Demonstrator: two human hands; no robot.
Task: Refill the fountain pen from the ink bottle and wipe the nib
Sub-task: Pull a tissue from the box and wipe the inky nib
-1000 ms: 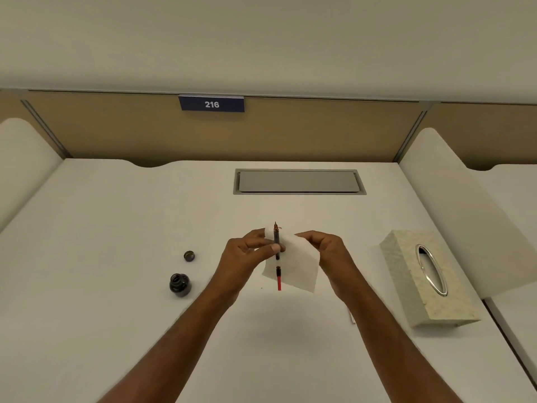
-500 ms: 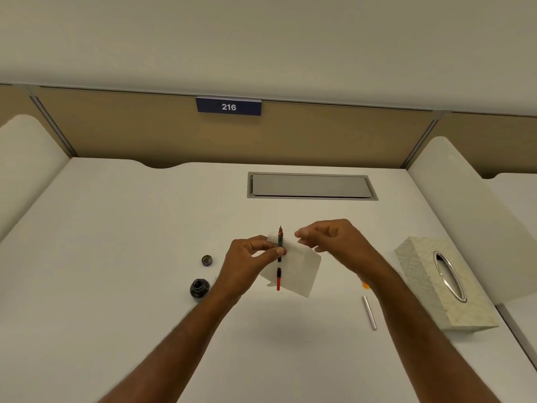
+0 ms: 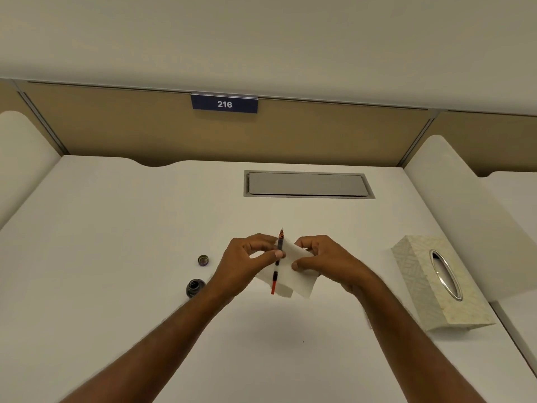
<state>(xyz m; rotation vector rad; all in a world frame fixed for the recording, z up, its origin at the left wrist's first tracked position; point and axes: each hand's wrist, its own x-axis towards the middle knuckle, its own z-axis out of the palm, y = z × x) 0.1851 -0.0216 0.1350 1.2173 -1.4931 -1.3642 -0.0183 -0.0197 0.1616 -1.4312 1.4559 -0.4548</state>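
Left hand [image 3: 247, 264] pinching fountain pen [image 3: 277, 261], nib up. Right hand [image 3: 325, 261] pinching white tissue [image 3: 293, 279] just behind pen. Open ink bottle [image 3: 195, 287] left of left hand.

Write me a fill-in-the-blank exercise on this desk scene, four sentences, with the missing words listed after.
1. The left hand pinches the fountain pen with its nib pointing ____.
2. The right hand holds a white ____ behind the pen.
3. The ink bottle stands open; its cap lies on the ____ beyond it.
4. The sign on the partition reads ____.

Missing words: up; tissue; desk; 216
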